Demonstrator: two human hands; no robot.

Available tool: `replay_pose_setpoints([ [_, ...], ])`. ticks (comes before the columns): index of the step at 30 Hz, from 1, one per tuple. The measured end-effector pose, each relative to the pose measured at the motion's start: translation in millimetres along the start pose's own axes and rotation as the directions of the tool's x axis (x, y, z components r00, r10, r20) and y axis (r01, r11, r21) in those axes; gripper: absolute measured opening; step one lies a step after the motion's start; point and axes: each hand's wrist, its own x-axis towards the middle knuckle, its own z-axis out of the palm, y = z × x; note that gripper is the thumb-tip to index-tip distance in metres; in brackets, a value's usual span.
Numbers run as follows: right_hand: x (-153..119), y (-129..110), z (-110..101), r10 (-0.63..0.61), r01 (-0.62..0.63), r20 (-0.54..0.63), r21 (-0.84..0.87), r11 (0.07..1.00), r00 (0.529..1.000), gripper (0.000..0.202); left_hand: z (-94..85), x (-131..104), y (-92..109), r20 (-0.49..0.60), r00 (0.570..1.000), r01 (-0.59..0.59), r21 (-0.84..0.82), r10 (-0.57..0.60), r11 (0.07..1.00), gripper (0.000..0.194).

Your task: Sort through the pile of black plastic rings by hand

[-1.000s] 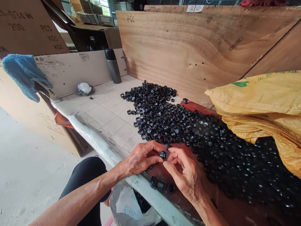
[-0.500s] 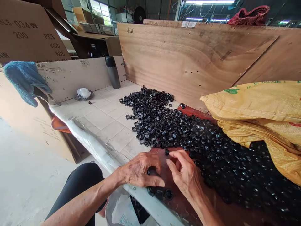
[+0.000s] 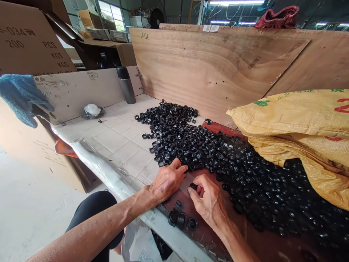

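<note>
At the near edge of a heap of small black plastic rings [image 3: 177, 136] is my left hand [image 3: 167, 181], its thumb and fingers drawn together. Whatever lies between those fingertips is hidden. My right hand [image 3: 207, 200] pinches a small black plastic cap [image 3: 193, 186] between thumb and fingers, over the reddish-brown board. Below both hands, several loose black caps [image 3: 180, 219] lie by the table's front edge. One of them shows its open round end. The heap spreads away to the right as a dark mass of similar pieces.
A yellow woven sack [image 3: 286, 120] lies over the heap's right side. A grey flask [image 3: 127, 85] and a bag with a white lump [image 3: 92, 110] stand at the back left. A wooden panel [image 3: 204, 65] closes the back; a blue cloth [image 3: 21, 94] hangs over the left side.
My left hand has moved up and forward to the heap's edge, leaving the loose caps uncovered. My right hand has closed its pinch on the black cap and shifted slightly down-left.
</note>
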Motion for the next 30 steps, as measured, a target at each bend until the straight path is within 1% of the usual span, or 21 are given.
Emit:
replay_pose_setpoints([
  [3,1,2,-1,0.151,-0.148,-0.025,0.086,0.985,0.988,0.01,0.6,-2,-4,-0.051,0.989,-0.143,-0.079,0.139,0.987,0.021],
  [5,3,2,-2,0.269,-0.264,-0.007,0.175,0.948,0.963,0.015,0.9,-2,-5,-0.063,0.981,-0.192,-0.164,0.184,0.968,0.02],
  [6,5,1,-3,0.322,-0.316,0.011,0.231,0.92,0.947,0.019,0.8,-3,-6,-0.061,0.983,-0.182,-0.219,0.173,0.959,0.018],
  [7,6,0,-5,0.365,-0.358,0.031,0.289,0.888,0.93,0.023,0.3,-3,-6,-0.05,0.989,-0.145,-0.288,0.137,0.947,0.015],
  [8,7,-1,-6,0.398,-0.389,0.048,0.35,0.852,0.916,0.028,-0.7,-3,-5,-0.029,0.996,-0.085,-0.371,0.08,0.925,0.012],
  [9,8,-2,-7,0.422,-0.408,0.061,0.413,0.814,0.904,0.031,-2.2,-3,-4,0.006,1.0,-0.006,-0.469,0.01,0.883,0.01],
  [10,8,-3,-8,0.441,-0.421,0.072,0.47,0.776,0.894,0.034,-4.3,-4,-3,0.054,0.996,0.083,-0.576,-0.064,0.813,0.012],
  [11,8,-4,-9,0.456,-0.429,0.084,0.521,0.738,0.886,0.036,-6.9,-4,-2,0.113,0.985,0.174,-0.684,-0.132,0.709,0.017],
  [12,8,-6,-10,0.461,-0.431,0.098,0.564,0.704,0.882,0.037,-9.9,-3,0,0.179,0.967,0.252,-0.778,-0.181,0.575,0.022],
  [13,8,-6,-10,0.456,-0.426,0.111,0.6,0.677,0.883,0.037,-13.3,-2,2,0.243,0.949,0.309,-0.851,-0.204,0.425,0.025],
  [14,7,-7,-10,0.443,-0.414,0.119,0.622,0.665,0.889,0.037,-16.7,-1,4,0.297,0.933,0.345,-0.897,-0.203,0.275,0.027],
  [15,7,-8,-10,0.428,-0.403,0.12,0.626,0.667,0.896,0.036,-19.9,0,5,0.337,0.923,0.365,-0.92,-0.187,0.144,0.027],
  [16,6,-8,-10,0.417,-0.395,0.117,0.617,0.68,0.901,0.036,-22.6,1,6,0.362,0.917,0.374,-0.926,-0.168,0.044,0.027],
  [17,6,-9,-10,0.412,-0.392,0.113,0.605,0.693,0.904,0.035,-24.5,2,7,0.375,0.914,0.376,-0.926,-0.154,-0.027,0.027],
  [19,6,-12,-11,0.415,-0.402,0.125,0.6,0.692,0.901,0.036,-25.5,3,7,0.372,0.916,0.36,-0.927,-0.149,-0.107,0.029],
  [20,6,-13,-11,0.415,-0.409,0.143,0.615,0.674,0.899,0.036,-24.7,3,6,0.364,0.918,0.347,-0.93,-0.156,-0.125,0.03],
  [22,7,-16,-12,0.399,-0.411,0.181,0.665,0.624,0.899,0.037,-21.8,3,6,0.352,0.921,0.334,-0.934,-0.168,-0.127,0.029],
  [24,7,-18,-11,0.375,-0.394,0.187,0.686,0.612,0.908,0.035,-19.4,1,7,0.346,0.923,0.337,-0.938,-0.166,-0.081,0.027],
  [27,6,-15,-9,0.317,-0.321,0.129,0.654,0.685,0.94,0.027,-20.4,-1,9,0.311,0.933,0.323,-0.946,-0.178,0.038,0.028],
  [28,5,-13,-7,0.296,-0.294,0.106,0.635,0.714,0.949,0.024,-22.0,-1,9,0.298,0.937,0.315,-0.947,-0.183,0.066,0.029],
  [30,4,-10,-5,0.261,-0.248,0.067,0.597,0.763,0.963,0.021,-25.9,-2,11,0.297,0.936,0.318,-0.944,-0.188,0.089,0.03],
])
